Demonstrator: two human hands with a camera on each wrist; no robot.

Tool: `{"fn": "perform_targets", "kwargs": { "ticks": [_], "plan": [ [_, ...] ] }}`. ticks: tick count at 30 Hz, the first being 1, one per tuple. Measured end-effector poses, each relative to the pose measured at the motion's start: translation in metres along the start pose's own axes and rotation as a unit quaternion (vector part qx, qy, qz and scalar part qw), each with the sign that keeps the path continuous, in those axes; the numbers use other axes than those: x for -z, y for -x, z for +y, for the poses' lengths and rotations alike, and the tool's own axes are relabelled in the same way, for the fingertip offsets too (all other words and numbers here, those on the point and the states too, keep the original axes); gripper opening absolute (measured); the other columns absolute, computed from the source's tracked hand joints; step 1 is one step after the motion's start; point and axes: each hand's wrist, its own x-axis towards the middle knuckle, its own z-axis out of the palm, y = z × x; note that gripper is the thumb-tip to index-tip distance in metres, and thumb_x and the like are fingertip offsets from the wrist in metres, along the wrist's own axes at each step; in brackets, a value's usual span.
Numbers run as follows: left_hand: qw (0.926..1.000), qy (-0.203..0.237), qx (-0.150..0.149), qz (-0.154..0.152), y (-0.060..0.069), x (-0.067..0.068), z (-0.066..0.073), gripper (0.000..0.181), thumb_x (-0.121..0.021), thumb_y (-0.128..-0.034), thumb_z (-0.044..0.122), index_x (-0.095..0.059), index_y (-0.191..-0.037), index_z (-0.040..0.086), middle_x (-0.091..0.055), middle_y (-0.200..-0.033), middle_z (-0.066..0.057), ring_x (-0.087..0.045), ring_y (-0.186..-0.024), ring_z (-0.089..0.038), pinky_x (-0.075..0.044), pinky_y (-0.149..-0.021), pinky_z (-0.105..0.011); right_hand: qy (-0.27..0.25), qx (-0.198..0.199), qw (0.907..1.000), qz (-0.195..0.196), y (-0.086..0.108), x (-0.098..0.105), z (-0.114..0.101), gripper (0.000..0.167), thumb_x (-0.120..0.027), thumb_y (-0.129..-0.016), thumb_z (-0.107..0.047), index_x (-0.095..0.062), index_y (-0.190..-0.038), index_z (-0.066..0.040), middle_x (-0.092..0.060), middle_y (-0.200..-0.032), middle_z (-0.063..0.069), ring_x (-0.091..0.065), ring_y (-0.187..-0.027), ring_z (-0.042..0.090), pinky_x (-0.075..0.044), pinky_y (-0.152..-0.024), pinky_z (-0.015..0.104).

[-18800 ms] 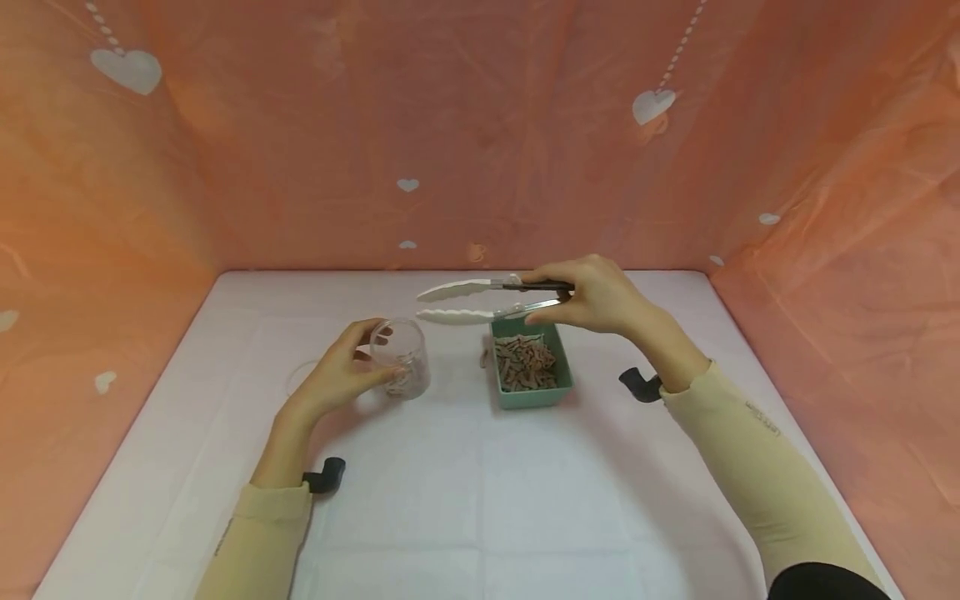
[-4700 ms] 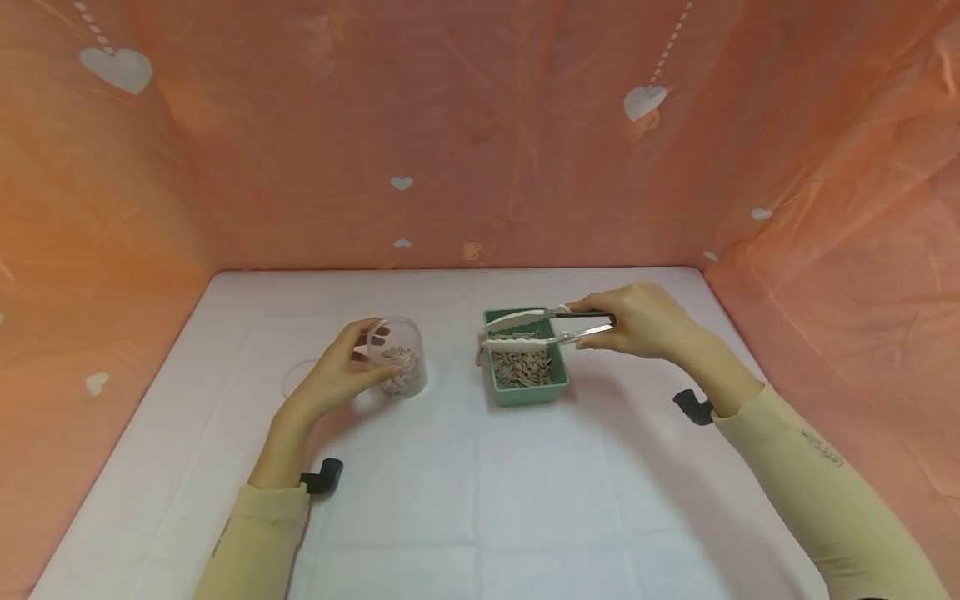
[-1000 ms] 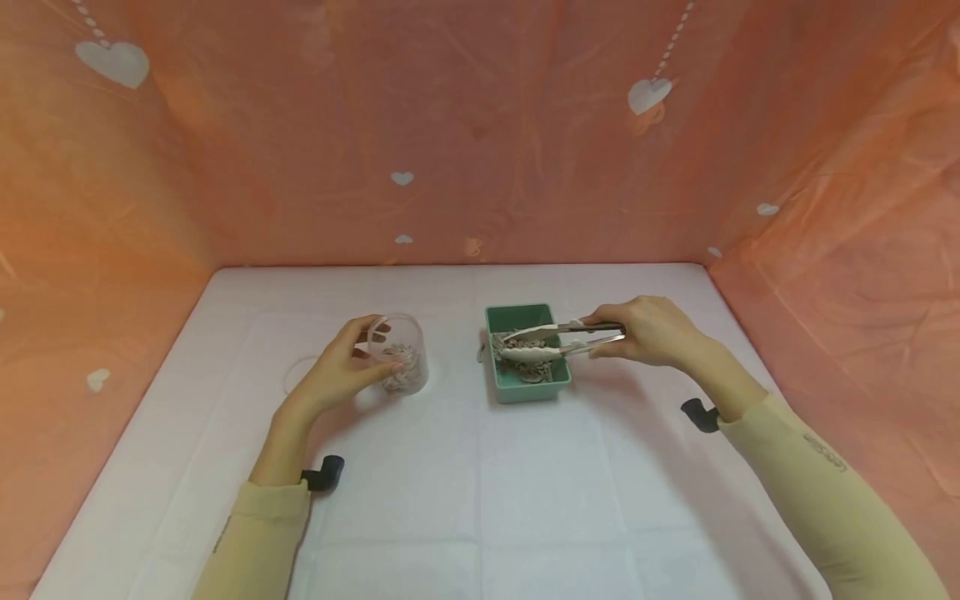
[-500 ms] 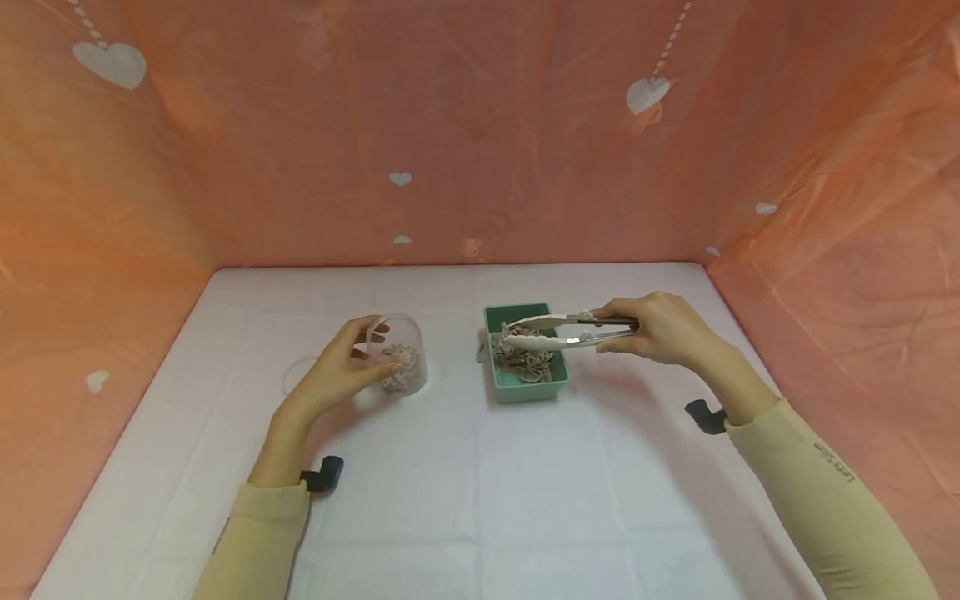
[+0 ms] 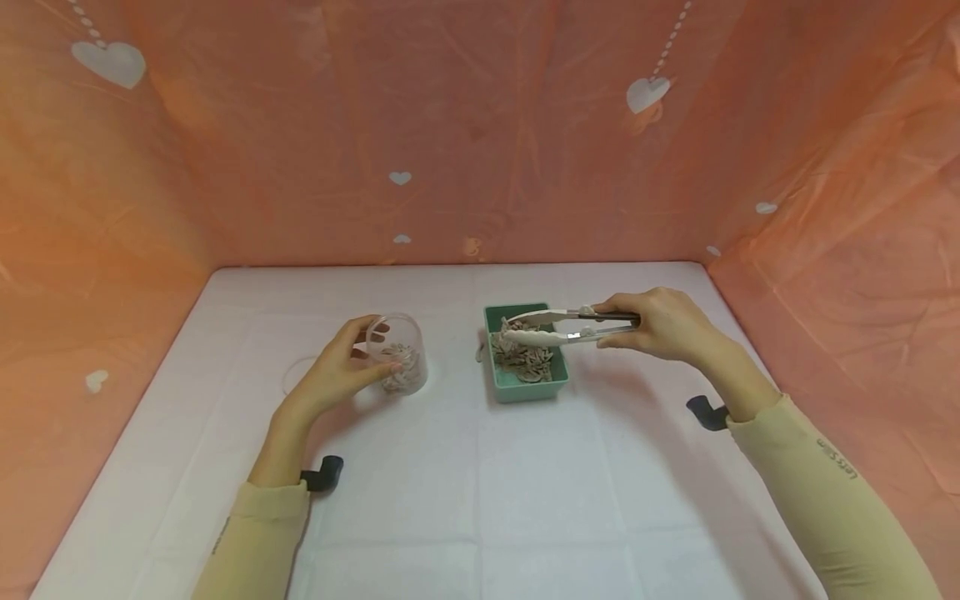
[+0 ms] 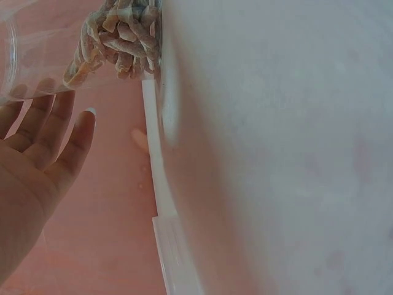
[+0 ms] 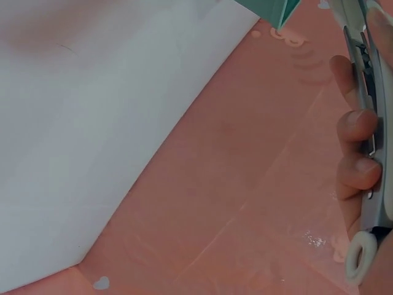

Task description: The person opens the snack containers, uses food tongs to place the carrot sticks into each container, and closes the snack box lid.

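A clear plastic jar (image 5: pixel 417 358) stands on the table with brownish stick-like pieces (image 6: pixel 123 40) in its lower part. My left hand (image 5: pixel 339 367) holds it from the left, thumb at the near side and fingers behind. My right hand (image 5: pixel 663 325) grips metal tongs (image 5: pixel 536 338) with whitish tips, their arms apart. Those tips are over a green rectangular box (image 5: pixel 531 393), among or just above more of the brownish pieces (image 5: pixel 528 362). Whether any are clamped between the tips, I cannot tell. The right wrist view shows fingers wrapped round the tongs' handle (image 7: pixel 385 153).
One loose piece (image 5: pixel 481 352) lies against the box's left side. A thin clear round lid (image 5: pixel 288 377) lies left of the jar, partly behind the left hand. A white cloth covers the table (image 5: pixel 480 492), with orange sheeting (image 5: pixel 480 150) around it.
Over the last second my right hand and the tongs rose slightly and shifted right. The left hand stayed put. Since the oldest frame, the jar holds more pieces and the box's pile is lower.
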Motion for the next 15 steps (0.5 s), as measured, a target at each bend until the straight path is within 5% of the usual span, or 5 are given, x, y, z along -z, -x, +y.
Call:
{"fn": "perform_targets", "kwargs": {
  "ticks": [15],
  "plan": [
    [1.0000,0.000,-0.007,0.003,0.001,0.000,0.002,0.077,-0.082,-0.0919,0.018,-0.038,-0.154,0.002,-0.050,-0.148,-0.021,-0.049,-0.129,-0.035,-0.043,-0.105,-0.053,-0.004,0.043,0.9988,0.022,-0.020,0.015,-0.009,0.041,-0.094,-0.076,-0.029,-0.079,-0.112,-0.016,-0.076,-0.086,-0.002,-0.053,-0.062,0.010,-0.042,-0.058,0.034]
  ]
}}
